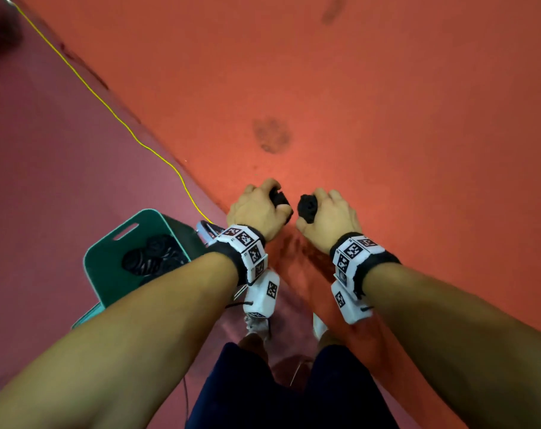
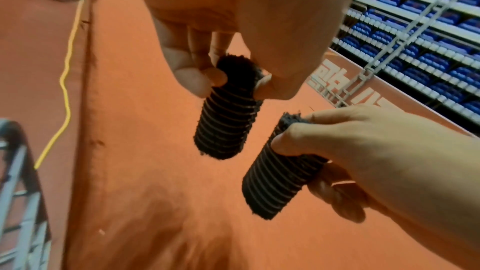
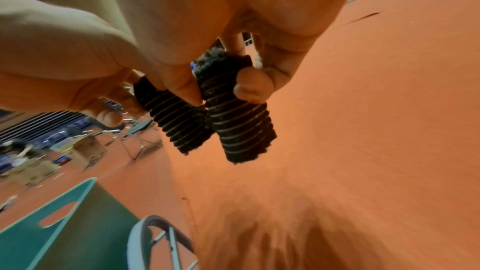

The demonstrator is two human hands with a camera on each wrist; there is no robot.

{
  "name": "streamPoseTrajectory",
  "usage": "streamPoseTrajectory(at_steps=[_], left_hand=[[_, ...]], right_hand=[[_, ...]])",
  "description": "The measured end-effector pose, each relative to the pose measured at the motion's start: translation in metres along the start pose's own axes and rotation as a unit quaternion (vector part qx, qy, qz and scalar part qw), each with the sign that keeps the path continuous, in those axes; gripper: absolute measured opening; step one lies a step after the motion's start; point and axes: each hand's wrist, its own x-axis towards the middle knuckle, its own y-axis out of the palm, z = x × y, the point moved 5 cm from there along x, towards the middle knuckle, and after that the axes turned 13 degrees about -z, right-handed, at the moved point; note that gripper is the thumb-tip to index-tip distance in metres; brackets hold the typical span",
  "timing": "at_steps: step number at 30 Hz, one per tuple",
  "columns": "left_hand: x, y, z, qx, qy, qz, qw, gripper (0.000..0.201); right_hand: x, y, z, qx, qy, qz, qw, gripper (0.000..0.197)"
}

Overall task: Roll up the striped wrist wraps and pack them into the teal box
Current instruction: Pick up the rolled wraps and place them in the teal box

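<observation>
Each hand grips one rolled black wrist wrap with thin pale stripes, held side by side above the orange floor. My left hand curls round the left roll, also seen as the upper roll in the left wrist view and the left roll in the right wrist view. My right hand holds the other roll, the lower roll, the nearer roll. The teal box stands lower left of my left forearm, with several rolled wraps inside.
A yellow cord runs along the seam between the orange floor and the darker red strip. A grey metal frame stands beside the box. My legs and shoes are below. Chairs and cartons sit far off.
</observation>
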Motion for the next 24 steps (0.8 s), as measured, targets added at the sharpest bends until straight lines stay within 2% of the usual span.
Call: streamPoseTrajectory(at_steps=[3, 6, 11, 16, 20, 24], left_hand=[[0.003, -0.058, 0.056, -0.028, -0.056, -0.049, 0.997, 0.054], [0.006, -0.11, 0.12, -0.041, -0.113, -0.093, 0.988, 0.046], [0.006, -0.155, 0.222, -0.054, -0.184, -0.114, 0.975, 0.037], [0.009, -0.149, 0.282, -0.068, -0.206, -0.088, 0.972, 0.034], [0.011, -0.124, 0.318, -0.082, -0.209, -0.05, 0.973, 0.034], [0.018, -0.097, 0.334, -0.113, -0.179, -0.013, 0.977, 0.038]], right_hand=[[-0.001, 0.008, 0.074, 0.003, -0.05, 0.003, 0.999, 0.046], [-0.008, 0.021, 0.146, 0.029, -0.088, 0.006, 0.996, 0.039], [-0.037, 0.074, 0.245, 0.003, -0.2, 0.05, 0.979, 0.039], [-0.06, 0.132, 0.282, -0.073, -0.274, 0.088, 0.955, 0.049], [-0.067, 0.173, 0.289, -0.148, -0.331, 0.111, 0.925, 0.046], [-0.066, 0.201, 0.285, -0.289, -0.376, 0.103, 0.874, 0.041]])
